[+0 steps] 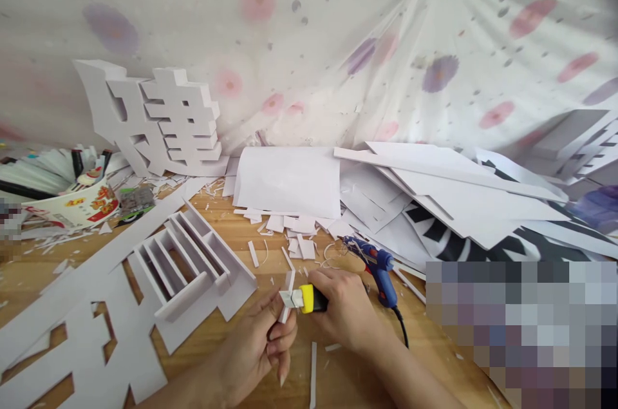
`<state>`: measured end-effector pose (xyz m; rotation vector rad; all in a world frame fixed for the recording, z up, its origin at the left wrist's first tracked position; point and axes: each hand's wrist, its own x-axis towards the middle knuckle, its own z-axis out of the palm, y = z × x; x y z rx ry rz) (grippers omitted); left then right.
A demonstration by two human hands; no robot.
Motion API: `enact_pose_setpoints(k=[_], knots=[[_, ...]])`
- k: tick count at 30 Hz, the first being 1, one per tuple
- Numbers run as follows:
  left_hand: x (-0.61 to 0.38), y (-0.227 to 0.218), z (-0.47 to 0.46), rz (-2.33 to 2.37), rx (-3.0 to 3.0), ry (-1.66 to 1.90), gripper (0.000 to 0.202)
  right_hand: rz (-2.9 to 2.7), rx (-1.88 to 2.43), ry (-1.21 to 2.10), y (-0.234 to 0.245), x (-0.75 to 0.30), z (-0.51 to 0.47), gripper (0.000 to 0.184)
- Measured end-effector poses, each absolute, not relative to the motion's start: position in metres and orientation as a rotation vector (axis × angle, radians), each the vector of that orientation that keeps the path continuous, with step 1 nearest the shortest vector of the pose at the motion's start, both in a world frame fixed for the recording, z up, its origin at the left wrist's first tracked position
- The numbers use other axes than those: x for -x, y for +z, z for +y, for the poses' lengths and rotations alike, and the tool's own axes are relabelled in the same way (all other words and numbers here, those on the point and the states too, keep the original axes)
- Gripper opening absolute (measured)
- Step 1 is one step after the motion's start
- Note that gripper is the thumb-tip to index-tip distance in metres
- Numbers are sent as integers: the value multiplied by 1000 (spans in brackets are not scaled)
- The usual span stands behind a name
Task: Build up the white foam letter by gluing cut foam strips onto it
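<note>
My left hand [258, 344] pinches a narrow white foam-board strip [288, 296] and holds it upright above the wooden table [232, 332]. My right hand [345, 309] grips a yellow and black utility knife [311, 299], its blade end touching the strip. A blue hot glue gun [376, 264] lies just beyond my right hand, its black cord trailing toward me. To the left lies a large white foam-board character [178, 274] with raised side walls.
Another white foam character [159, 119] stands against the flowered cloth at the back left. Sheets of white board and paper [434, 190] are piled at the back and right. A printed bowl [77, 203] sits at the far left. White offcuts litter the table.
</note>
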<state>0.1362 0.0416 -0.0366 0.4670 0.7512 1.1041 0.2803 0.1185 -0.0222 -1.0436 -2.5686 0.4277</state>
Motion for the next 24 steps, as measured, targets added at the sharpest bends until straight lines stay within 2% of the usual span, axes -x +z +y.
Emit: enact_pose_setpoints(k=[10,18,24], knots=[[-133,-30,42,741,-544,1085,34,-2530,1164,420,-22,-281,125,5],[-119,-24,18,841,-459,1068,36,-2551,1137,587,-25,-266,116,7],[-114,-31,-3,906,-541,973,44,-2479,1393,497,-27,-264,124,6]])
